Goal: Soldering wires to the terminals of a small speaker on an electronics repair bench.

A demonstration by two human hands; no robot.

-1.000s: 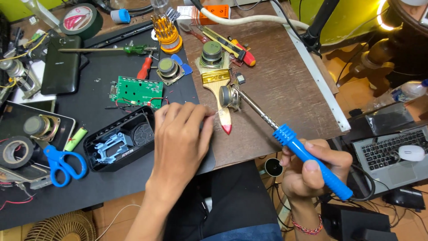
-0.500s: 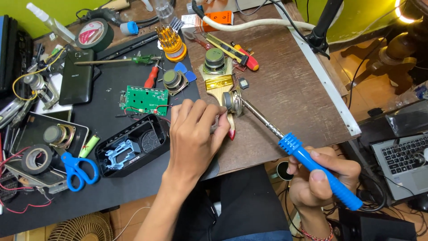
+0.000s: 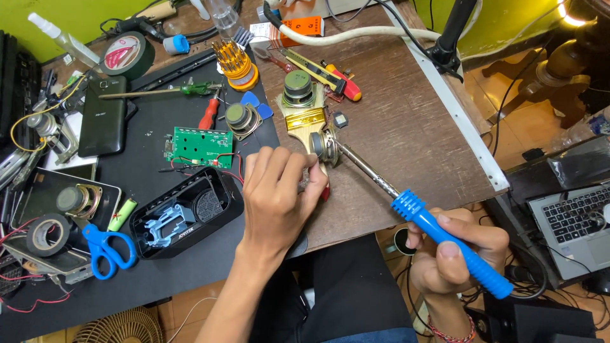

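Near the counter's (image 3: 406,146) front edge, the left hand (image 3: 276,197) pinches a small speaker driver (image 3: 325,146) while the right hand (image 3: 454,254) grips the blue soldering iron (image 3: 438,232). The iron's tip sits close to the fingertips (image 3: 311,162); a slip could burn them.

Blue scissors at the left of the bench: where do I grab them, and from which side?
Take the blue scissors by the two handle loops, probably from the near edge of the bench. The loops point toward the person, while the blades angle back under the roll of black tape, so the far end is blocked.
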